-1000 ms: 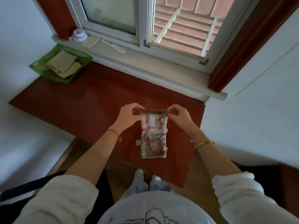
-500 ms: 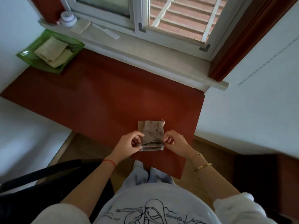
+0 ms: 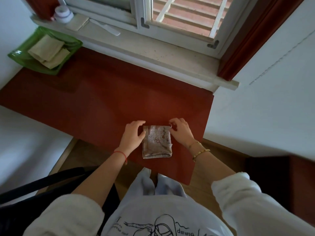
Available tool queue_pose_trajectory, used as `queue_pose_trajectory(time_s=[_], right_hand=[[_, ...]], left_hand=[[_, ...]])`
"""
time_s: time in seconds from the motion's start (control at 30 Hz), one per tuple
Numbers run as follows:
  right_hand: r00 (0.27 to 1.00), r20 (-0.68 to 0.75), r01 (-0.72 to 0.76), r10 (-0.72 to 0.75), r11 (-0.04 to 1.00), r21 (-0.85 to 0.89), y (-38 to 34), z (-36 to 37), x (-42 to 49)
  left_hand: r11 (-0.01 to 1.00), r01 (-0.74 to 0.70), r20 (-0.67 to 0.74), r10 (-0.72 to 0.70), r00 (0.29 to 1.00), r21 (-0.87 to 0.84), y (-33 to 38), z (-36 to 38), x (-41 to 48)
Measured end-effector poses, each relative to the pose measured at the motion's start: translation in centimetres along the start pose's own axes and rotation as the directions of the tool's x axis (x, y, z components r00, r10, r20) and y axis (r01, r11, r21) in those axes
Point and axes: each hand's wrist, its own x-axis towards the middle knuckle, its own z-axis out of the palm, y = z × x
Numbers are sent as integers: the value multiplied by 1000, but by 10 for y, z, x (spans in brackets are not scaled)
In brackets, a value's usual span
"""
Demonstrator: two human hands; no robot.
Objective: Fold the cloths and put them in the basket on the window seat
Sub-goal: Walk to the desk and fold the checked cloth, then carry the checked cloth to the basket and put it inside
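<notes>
A small patterned cloth (image 3: 157, 142), folded into a thick rectangle, lies flat on the red window seat (image 3: 102, 103) near its front edge. My left hand (image 3: 133, 136) rests against the cloth's left edge with fingers spread. My right hand (image 3: 180, 132) touches its top right corner with curled fingertips. A green basket (image 3: 18, 56) stands at the far left end of the seat under the sill, holding two folded beige cloths (image 3: 48, 51).
A white window sill (image 3: 153, 53) runs behind the seat, with a round white jar (image 3: 63, 13) and a flat white strip (image 3: 105, 28) on it. White walls flank the seat. A dark chair frame (image 3: 42, 183) sits low left.
The long cloth was folded in half toward me and then laid down flat. Both hands let go of the pinched edge and now rest at its sides.
</notes>
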Motion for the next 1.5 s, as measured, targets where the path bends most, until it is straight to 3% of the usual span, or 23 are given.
queue_pose_trajectory(time_s=[0.17,0.37,0.5,0.67,0.87,1.07,1.33,1.5], right_hand=[[997,60,-39,46,994,-106,-13,10,12],[996,-4,-85,85,996,12,-22,5,-4],[980,-164,-85,114,981,175,-24,-6,-31],[889,-417,-29,189,932,361,-31,-28,-73],[664,-665,22,342,880,474,-26,-49,-152],[413,-748,59,520,804,592,-6,-45,-263],[41,-757,93,652,752,652,25,-12,-432],[-142,-713,102,687,726,680,42,20,-546]], left_hand=[[990,38,230,-68,971,136,4,-2,37],[997,-12,331,-16,943,81,7,-19,54],[993,-117,349,120,929,-28,23,-36,54],[945,-320,312,326,892,-73,66,-54,49],[814,-530,325,580,746,-236,131,-48,25],[681,-649,425,727,540,-340,199,-7,-29],[523,-682,586,792,168,-511,278,75,-162],[442,-673,637,769,-55,-593,313,129,-269]])
